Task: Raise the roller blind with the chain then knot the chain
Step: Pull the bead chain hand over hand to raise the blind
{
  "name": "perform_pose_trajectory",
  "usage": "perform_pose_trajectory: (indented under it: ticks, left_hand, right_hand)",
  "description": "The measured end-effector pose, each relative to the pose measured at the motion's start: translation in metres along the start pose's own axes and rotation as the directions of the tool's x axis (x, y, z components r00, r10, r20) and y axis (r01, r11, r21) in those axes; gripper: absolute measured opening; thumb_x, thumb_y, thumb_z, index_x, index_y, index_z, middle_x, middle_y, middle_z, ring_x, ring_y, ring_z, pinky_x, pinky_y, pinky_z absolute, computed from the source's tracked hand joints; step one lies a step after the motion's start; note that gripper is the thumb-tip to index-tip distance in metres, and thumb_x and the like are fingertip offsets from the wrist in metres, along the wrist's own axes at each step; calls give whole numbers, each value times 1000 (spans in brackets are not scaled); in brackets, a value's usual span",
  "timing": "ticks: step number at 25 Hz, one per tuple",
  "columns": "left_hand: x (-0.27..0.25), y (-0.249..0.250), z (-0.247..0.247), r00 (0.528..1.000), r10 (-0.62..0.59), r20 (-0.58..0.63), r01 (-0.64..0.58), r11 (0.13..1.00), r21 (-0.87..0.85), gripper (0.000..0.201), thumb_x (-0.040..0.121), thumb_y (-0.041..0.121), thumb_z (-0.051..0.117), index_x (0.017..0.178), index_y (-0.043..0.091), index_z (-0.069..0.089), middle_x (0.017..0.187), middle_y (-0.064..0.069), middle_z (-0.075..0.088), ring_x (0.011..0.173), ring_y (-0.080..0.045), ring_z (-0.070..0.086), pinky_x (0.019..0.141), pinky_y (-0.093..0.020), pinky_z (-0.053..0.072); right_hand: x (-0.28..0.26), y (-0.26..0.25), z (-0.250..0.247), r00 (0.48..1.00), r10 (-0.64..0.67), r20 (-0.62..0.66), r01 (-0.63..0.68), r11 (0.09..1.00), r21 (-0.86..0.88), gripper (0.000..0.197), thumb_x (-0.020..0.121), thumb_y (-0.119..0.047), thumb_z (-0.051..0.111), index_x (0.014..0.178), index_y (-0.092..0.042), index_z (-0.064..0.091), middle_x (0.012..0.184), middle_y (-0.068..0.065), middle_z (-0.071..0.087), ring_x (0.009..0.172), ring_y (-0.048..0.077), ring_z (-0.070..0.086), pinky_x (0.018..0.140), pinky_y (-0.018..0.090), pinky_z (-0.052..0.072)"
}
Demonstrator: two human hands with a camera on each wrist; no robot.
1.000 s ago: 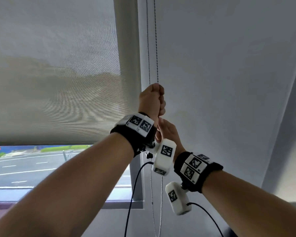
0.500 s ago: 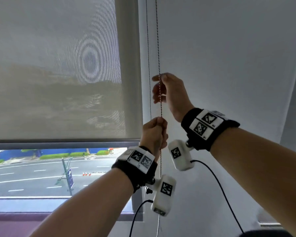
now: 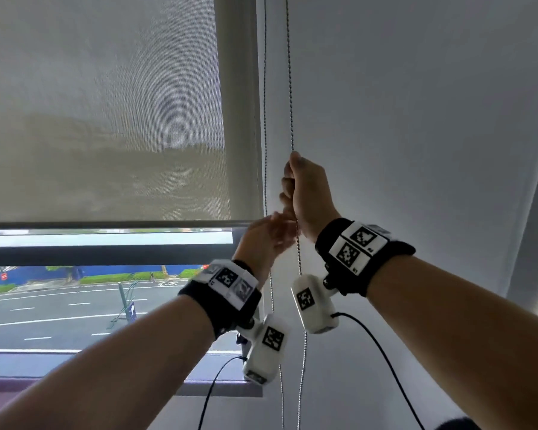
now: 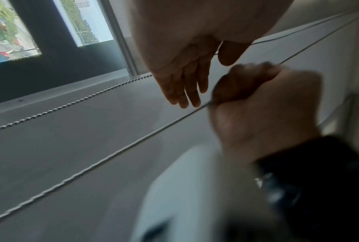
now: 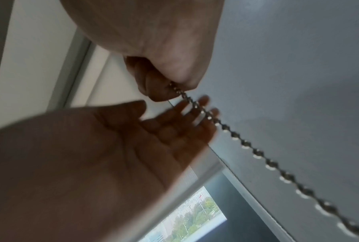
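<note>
1. At nine o'clock in the head view, the roller blind (image 3: pixel 106 119) covers the upper window; its bottom bar (image 3: pixel 106 225) lies level, and a strip of road (image 3: pixel 59 311) shows below it. The blind's top is cut off by the frame edge, so the roller cannot be seen.
2. Toward six o'clock, the left hand (image 3: pixel 266 240) is raised just under the right fist. It is blurred in the head view, but the left wrist view shows its fingers (image 4: pixel 186 91) straight and close together, holding nothing. Whether their tips brush the chain cannot be told.
3. Just right of the blind's edge the chain (image 3: pixel 290 88) hangs in two strands down the white wall (image 3: pixel 416 119). The left strand (image 3: pixel 265 119) runs free and passes behind the left hand; the right strand runs from twelve o'clock into the right fist and out below it. Both strands leave the frame at top and bottom, so the loop's ends are out of sight.
4. At the centre, the right hand (image 3: pixel 308 193) is curled round the right strand, thumb on top. The right wrist view shows the beads (image 5: pixel 186 96) coming out beneath the folded fingers; the stretch inside the fist is hidden.
5. Toward four o'clock, a black wrist strap (image 3: pixel 361 256) with printed markers wraps the right forearm, and a white camera pod (image 3: pixel 314 302) hangs beneath it.
</note>
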State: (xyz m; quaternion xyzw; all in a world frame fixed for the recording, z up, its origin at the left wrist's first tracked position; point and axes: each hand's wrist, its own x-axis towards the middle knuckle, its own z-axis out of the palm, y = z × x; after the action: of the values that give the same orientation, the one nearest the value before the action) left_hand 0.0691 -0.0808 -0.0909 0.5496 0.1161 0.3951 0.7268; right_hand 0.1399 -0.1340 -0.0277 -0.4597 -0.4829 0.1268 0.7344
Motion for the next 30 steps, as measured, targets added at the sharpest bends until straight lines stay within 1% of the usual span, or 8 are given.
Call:
perform_pose_trajectory:
  ticks: [4,7,11,15,17,22,26,30]
  left_hand:
    - [5,37,13,989,144,43,-146,989,39,36,97,22,36,91,0,64,83,-14,68,75,-23,65,75,-33,52]
    - [9,52,29,987,136,81,-139,989,40,43,98,30,31,98,1,63,90,-16,70,87,-27,66,84,-37,51]
    - [15,65,50,987,116,112,-115,993,-19,49,98,36,27,88,7,65,71,-7,70,70,-22,66,69,-33,53]
    - [17,54,58,992,120,44,-120,993,-2,40,98,33,32,70,15,53,40,9,39,33,-6,30,36,-16,21]
    - [17,46,59,990,143,11,-144,990,15,39,98,29,34,62,18,46,38,9,33,29,-5,24,34,-13,16]
    - [19,42,59,985,170,-6,-169,984,47,39,95,17,32,58,19,45,41,7,31,31,-7,19,37,-14,12]
    - [17,39,51,986,167,-26,-164,983,87,37,91,11,33,57,19,45,42,6,30,32,-8,19,39,-17,10]
    - [11,20,41,987,138,-87,-129,986,104,39,90,10,37,53,21,46,44,5,30,32,-8,22,37,-15,15]
  right_hand:
    - [-27,24,-3,1000,17,3,-17,996,86,43,103,-24,33,66,-9,48,42,-8,37,33,3,29,39,17,27]
    - [-44,39,-5,995,87,39,-92,981,168,44,104,-26,33,61,-15,36,44,-7,27,32,3,22,34,14,21]
    - [-54,71,-12,995,99,-9,-96,979,180,41,102,-22,38,62,-17,33,49,-9,31,42,5,26,44,18,26]
    - [-67,101,-23,998,60,-20,-58,993,107,40,101,-27,43,63,-14,36,60,0,31,54,10,29,55,26,28]
    - [-70,107,-25,997,75,-4,-74,991,113,39,95,-35,47,67,-10,39,62,3,30,57,13,28,56,30,26]
    - [-68,103,-35,998,34,56,-37,998,53,34,93,-32,46,61,-19,44,63,9,36,60,22,30,60,37,27]
    - [-56,81,-41,998,-9,60,9,1000,0,29,92,-32,46,79,-10,60,69,19,56,63,28,55,65,45,49]
    - [-24,37,-38,996,-81,24,80,997,22,27,98,-9,38,90,-6,63,71,6,63,65,18,60,61,27,53]
